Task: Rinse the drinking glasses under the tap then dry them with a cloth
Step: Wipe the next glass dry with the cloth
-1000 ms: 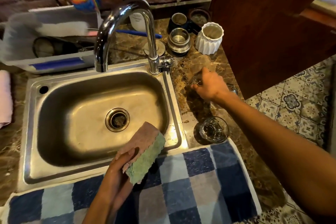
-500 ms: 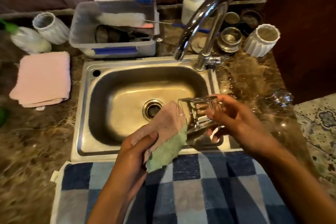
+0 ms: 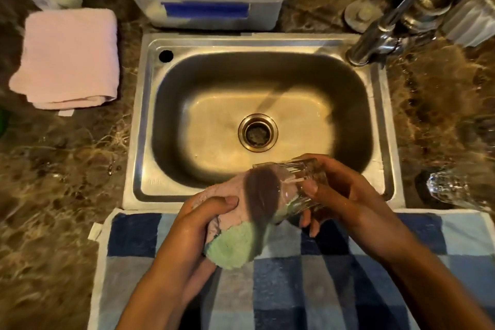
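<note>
Holding clear ribbed drinking glass (image 3: 297, 190) sideways in right hand (image 3: 340, 193), mouth leftward onto pink-green cloth (image 3: 235, 225) gripped by left hand (image 3: 198, 225).

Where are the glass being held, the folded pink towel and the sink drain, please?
glass (image 3: 308, 174): head view, on its ribbed side wall.
pink towel (image 3: 69, 56): head view, middle of its top fold.
drain (image 3: 257, 132): head view, its centre.

Hands (image 3: 267, 211) press cloth (image 3: 235, 225) into tilted glass (image 3: 300, 185).
</note>
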A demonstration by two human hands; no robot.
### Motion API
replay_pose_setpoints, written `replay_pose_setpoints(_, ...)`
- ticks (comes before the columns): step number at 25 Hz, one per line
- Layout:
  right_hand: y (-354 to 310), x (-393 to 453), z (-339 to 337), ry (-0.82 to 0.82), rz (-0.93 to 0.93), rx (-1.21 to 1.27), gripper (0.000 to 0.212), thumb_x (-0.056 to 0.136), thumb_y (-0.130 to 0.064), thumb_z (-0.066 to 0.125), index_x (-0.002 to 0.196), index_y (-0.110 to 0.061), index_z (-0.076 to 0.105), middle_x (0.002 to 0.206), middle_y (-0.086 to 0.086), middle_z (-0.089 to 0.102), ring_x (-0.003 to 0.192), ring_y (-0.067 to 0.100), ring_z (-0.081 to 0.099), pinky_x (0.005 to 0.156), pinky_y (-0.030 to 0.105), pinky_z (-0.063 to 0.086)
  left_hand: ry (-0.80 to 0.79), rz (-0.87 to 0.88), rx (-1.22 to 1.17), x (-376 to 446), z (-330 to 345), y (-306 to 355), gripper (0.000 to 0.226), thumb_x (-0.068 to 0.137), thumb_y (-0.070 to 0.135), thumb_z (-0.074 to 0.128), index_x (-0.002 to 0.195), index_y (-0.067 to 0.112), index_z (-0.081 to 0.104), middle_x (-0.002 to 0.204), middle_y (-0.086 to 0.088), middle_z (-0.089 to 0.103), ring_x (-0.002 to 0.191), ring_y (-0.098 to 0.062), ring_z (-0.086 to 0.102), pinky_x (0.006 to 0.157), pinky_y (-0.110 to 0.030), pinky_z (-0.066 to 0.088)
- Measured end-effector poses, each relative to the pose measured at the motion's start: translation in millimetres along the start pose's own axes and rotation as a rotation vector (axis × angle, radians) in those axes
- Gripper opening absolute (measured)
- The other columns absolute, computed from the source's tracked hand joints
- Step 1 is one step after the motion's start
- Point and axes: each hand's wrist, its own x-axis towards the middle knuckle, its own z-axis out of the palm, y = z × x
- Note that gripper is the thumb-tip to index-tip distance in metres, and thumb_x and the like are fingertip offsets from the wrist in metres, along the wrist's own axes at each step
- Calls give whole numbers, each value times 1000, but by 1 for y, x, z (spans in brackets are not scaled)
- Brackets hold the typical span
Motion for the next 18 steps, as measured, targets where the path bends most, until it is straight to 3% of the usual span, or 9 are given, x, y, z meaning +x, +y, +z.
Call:
replay_pose_setpoints(2,9,5,9,-35,0,-11,39,89,-32,64,126,-19,60,93,13,71,70,30,68,55,36,56,-45,-18,-59,5,-10,-3,36,62,10,71,97,10,81,96,-13,79,86,-24,75,72,-33,60)
replay_pose_setpoints(5,19,13,25,-49,-3,-42,36,93,-32,65,125,-18,59,84,9,71,68,28,68,56,36,56,-105,-5,-162,9,-18,-10,53,51,26,89,99,7,80,97,-13,78,90,-24,73,77,-30,60)
replay_pose_setpoints(8,26,17,38,-20,-21,-127,39,91,-36,67,127,-26,57,91,5,73,68,24,70,56,37,58,-120,25,-48,12,-15,-15,56,57,37,90,106,12,79,105,-8,78,97,-19,73,79,-25,58)
replay_pose_setpoints(11,28,21,43,-40,3,-192,37,92,-36,64,127,-31,53,104,9,71,76,30,72,53,35,56,33,25,138,17,-5,-19,38,56,31,89,93,23,81,76,0,77,60,-10,70,55,-23,51)
replay_pose_setpoints(13,24,29,43,-11,141,-51,28,97,-48,53,113,-26,58,91,16,73,67,33,70,46,36,51,81,98,166,19,8,-26,27,56,20,90,80,30,82,59,2,72,46,-4,64,42,-17,48)
replay_pose_setpoints(14,23,35,44,21,225,-40,43,95,-60,44,105,-21,62,80,18,73,61,32,68,46,34,49,102,173,199,19,15,-30,27,58,17,86,80,33,82,63,3,75,52,-2,68,47,-15,51)
replay_pose_setpoints(16,26,42,45,125,275,-258,68,92,-73,31,85,-14,65,67,13,70,54,23,65,52,32,49,126,358,347,21,21,-43,35,65,16,87,91,38,80,83,11,80,77,-1,74,67,-15,57)
replay_pose_setpoints(18,33,47,48,313,162,-425,64,97,-65,32,74,-13,62,66,6,68,58,16,62,60,32,45,161,424,425,22,23,-50,40,68,21,88,100,43,77,96,16,79,95,-3,74,79,-17,57)
